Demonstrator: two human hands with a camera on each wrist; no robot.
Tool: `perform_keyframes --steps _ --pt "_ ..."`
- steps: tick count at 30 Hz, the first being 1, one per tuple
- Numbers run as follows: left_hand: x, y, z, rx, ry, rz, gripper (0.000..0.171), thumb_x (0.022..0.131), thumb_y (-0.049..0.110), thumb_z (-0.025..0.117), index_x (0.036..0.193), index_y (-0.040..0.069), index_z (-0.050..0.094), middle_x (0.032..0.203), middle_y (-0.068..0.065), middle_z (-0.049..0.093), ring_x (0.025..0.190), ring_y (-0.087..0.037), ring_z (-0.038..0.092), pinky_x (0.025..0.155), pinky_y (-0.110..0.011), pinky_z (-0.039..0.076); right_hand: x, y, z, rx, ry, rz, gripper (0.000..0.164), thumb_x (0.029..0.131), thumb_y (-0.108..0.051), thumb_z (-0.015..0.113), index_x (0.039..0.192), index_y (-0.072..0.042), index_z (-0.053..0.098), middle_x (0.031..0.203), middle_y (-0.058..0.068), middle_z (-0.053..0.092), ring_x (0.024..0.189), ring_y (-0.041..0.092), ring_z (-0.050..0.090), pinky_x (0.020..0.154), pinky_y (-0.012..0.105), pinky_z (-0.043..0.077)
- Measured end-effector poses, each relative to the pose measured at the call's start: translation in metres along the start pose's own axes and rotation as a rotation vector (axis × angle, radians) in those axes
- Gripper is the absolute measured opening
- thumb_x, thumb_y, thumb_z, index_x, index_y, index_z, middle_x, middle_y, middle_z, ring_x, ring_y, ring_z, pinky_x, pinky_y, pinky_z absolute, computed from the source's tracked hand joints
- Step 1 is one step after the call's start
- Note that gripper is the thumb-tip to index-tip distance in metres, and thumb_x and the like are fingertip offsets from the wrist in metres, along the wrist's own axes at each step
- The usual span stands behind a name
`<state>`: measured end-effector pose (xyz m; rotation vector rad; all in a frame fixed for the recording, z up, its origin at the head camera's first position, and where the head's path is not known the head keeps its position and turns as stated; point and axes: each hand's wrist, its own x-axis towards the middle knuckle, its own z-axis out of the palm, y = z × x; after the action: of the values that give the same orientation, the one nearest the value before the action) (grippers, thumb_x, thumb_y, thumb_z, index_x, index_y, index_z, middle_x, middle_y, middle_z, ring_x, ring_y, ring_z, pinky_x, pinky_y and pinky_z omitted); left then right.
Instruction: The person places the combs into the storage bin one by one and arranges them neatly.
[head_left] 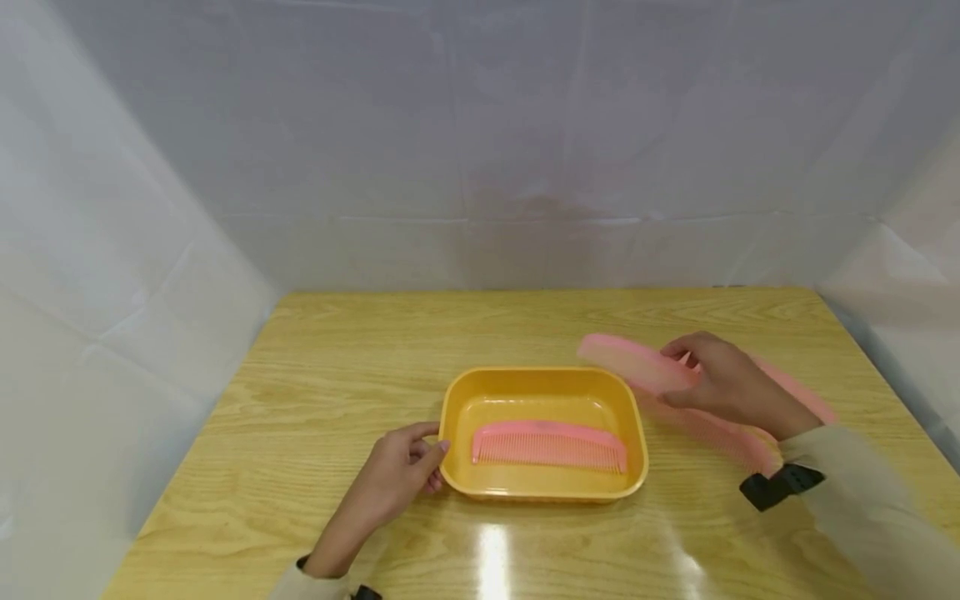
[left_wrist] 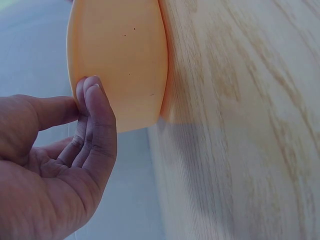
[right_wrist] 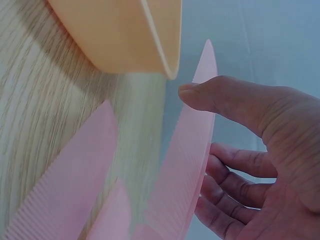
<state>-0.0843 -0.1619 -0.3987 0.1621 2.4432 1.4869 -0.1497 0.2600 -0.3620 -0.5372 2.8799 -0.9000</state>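
A yellow plastic tray (head_left: 543, 492) stands on the table with one pink comb (head_left: 551, 442) lying inside it, teeth toward the near side. My left hand (head_left: 408, 467) pinches the tray's left rim, thumb on the inner side; the left wrist view shows its fingertips against the outer wall (left_wrist: 127, 60). To the right of the tray, my right hand (head_left: 720, 379) grips another pink comb (right_wrist: 187, 130) between thumb and fingers, raised above the table. Its far end is close to the tray's right back corner and looks blurred.
Beneath and beside my right hand, more pink combs (right_wrist: 75, 175) lie on the wooden table (head_left: 337, 367); in the head view one comb (head_left: 798, 390) shows behind the wrist. White sheeting (head_left: 525, 142) hangs behind the table and along both sides.
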Motion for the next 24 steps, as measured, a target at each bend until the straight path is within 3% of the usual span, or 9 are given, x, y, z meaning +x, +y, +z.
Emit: perform_keyframes --steps 12,24 --pt "0.000 0.000 0.002 0.000 0.010 -0.008 0.045 0.103 0.013 0.061 0.140 -0.012 0.051 0.075 -0.006 0.066 0.063 -0.020 0.065 0.058 -0.034 0.061 0.013 -0.021 0.011 0.000 -0.022 -0.061 0.053 0.083 -0.024 0.086 0.122 0.004 0.063 0.118 0.018 0.062 0.098 0.029 0.056 0.078 0.042 0.053" --pt "0.001 0.001 0.003 0.005 0.017 -0.017 0.044 0.103 0.011 0.061 0.140 -0.011 0.052 0.075 -0.006 0.066 0.062 -0.018 0.064 0.057 -0.034 0.061 0.026 -0.041 0.029 0.027 -0.090 -0.071 0.054 0.084 -0.025 0.085 0.125 0.002 0.063 0.122 0.018 0.061 0.100 0.029 0.056 0.081 0.043 0.053"
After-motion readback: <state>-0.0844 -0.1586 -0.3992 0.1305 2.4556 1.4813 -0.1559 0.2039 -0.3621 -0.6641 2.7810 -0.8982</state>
